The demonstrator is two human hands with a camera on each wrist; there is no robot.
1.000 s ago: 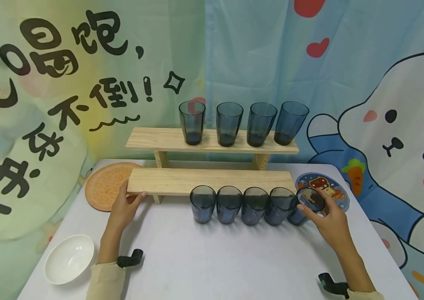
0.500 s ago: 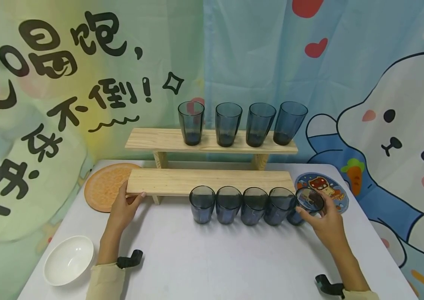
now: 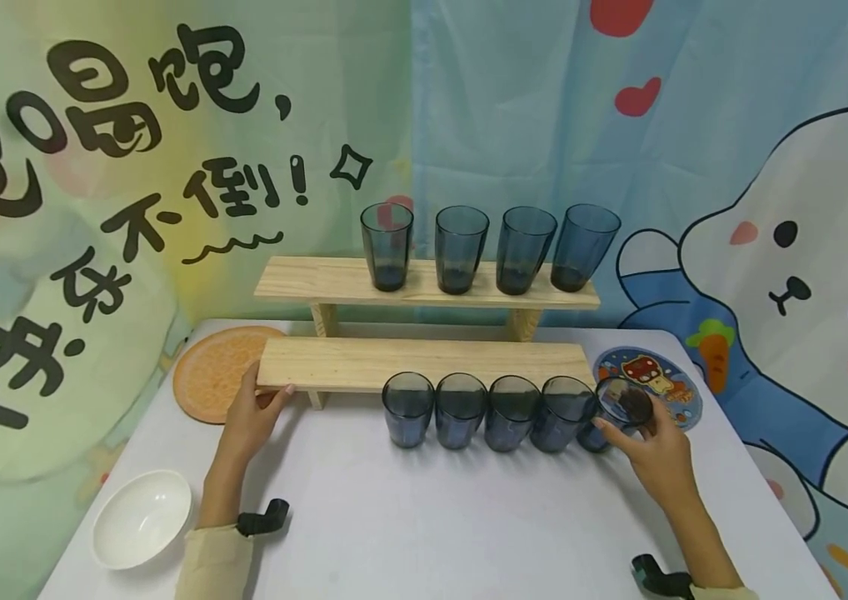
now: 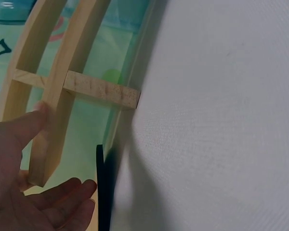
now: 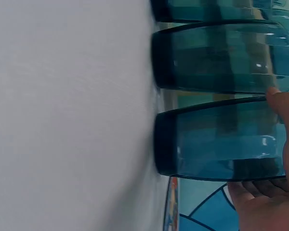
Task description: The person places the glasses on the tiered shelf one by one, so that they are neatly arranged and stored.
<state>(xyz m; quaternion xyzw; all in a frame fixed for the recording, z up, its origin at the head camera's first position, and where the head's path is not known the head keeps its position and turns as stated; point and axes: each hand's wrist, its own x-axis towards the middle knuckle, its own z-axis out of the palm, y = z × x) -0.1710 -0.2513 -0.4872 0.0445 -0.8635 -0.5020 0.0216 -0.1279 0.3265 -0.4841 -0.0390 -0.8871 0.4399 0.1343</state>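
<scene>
Blue glasses (image 3: 408, 417) stand in rows, left hand (image 3: 250, 421) pinching lower shelf (image 3: 424, 360), right hand (image 3: 656, 458) gripping the front-right glass (image 5: 207, 142).

The head view looks forward and down from above the near side of the worktop (image 3: 431, 525), well back, reaching the far backdrop (image 3: 499, 108). The left wrist view, turned sideways, faces the left end of the rack (image 4: 60, 110) at the left grip (image 3: 251, 412), low and close. The right wrist view, also sideways, closely faces the rightmost glass (image 5: 207, 139) at the right grip (image 3: 652, 454). The head view shares both ends.
</scene>
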